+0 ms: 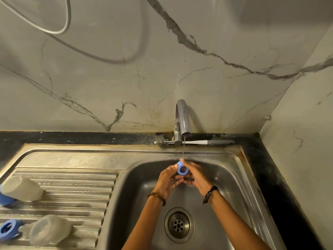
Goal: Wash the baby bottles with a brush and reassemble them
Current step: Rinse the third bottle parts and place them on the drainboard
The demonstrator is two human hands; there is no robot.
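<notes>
While a thin stream of water point(183, 148) falls from the shiny curved metal tap point(182, 121), a long white bottle brush with a grey handle point(195, 142) lies behind it on the black counter edge. On the ribbed steel draining board point(75, 188) lie a cloudy plastic bottle point(22, 188), a clear round cap point(49, 230) and a second blue ring point(9, 228). Over the steel sink bowl point(230, 179), the left hand point(168, 180) and right hand point(197, 175) both curl round a small blue plastic ring point(182, 170) under the water.

Left bottle point(17, 191) cut by frame edge; right fingertips point(182, 160) blurred.
</notes>
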